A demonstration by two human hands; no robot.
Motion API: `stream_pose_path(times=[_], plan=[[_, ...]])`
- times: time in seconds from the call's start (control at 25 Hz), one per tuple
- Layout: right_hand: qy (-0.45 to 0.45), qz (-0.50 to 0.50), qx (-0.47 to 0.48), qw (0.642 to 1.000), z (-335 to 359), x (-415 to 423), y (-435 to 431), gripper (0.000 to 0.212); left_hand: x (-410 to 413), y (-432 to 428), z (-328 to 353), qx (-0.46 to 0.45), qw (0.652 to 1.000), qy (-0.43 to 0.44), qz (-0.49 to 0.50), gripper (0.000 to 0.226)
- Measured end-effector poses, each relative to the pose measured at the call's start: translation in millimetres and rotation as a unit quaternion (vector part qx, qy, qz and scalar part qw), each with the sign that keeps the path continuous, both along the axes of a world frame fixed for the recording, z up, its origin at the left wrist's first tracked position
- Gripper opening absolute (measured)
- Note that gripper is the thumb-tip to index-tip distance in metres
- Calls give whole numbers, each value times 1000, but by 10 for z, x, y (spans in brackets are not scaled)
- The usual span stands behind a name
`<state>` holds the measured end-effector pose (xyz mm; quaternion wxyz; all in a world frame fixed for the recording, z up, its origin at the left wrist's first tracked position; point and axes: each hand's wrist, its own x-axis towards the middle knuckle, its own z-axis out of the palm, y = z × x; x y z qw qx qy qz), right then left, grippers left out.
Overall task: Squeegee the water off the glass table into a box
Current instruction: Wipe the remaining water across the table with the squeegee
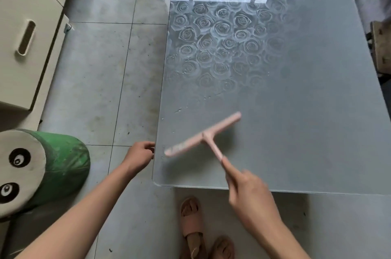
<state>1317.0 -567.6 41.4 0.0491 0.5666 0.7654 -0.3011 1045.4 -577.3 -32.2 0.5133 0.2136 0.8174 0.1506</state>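
Note:
The glass table (306, 121) has a rose pattern under its far half, and water drops (178, 110) lie near its left edge. My right hand (247, 186) grips the handle of a pink squeegee (203, 136). Its blade lies slanted over the near left part of the glass and is blurred by motion. My left hand (140, 156) is at the table's left edge near the front corner, with its fingers curled. Whether it holds something clear there is not visible. No box shows plainly.
A green stool with a panda-face top (42, 169) stands on the tiled floor at the left. A beige cabinet (27, 32) is at the far left. My feet in pink slippers (192, 222) are below the table's front edge. A wooden stool (380, 47) is beyond the right edge.

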Motion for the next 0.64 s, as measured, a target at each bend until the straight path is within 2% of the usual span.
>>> stream_pose_path(times=[0.12, 0.24, 0.32, 0.48, 0.64], plan=[[-24, -14, -43, 999, -65, -205, -124, 57, -34, 16, 19, -23, 999, -22, 38, 55], [-1, -3, 1, 1000, -193, -827, 380, 57, -11, 34, 35, -33, 996, -42, 73, 50], [24, -23, -9, 999, -170, -1133, 786, 53, -9, 48, 34, -46, 993, -49, 99, 46], [60, -46, 38, 996, -57, -806, 667, 53, -28, 114, 94, -39, 989, -62, 129, 45], [-17, -35, -24, 999, -23, -714, 261, 53, -101, 216, 118, -34, 986, -73, 144, 44]])
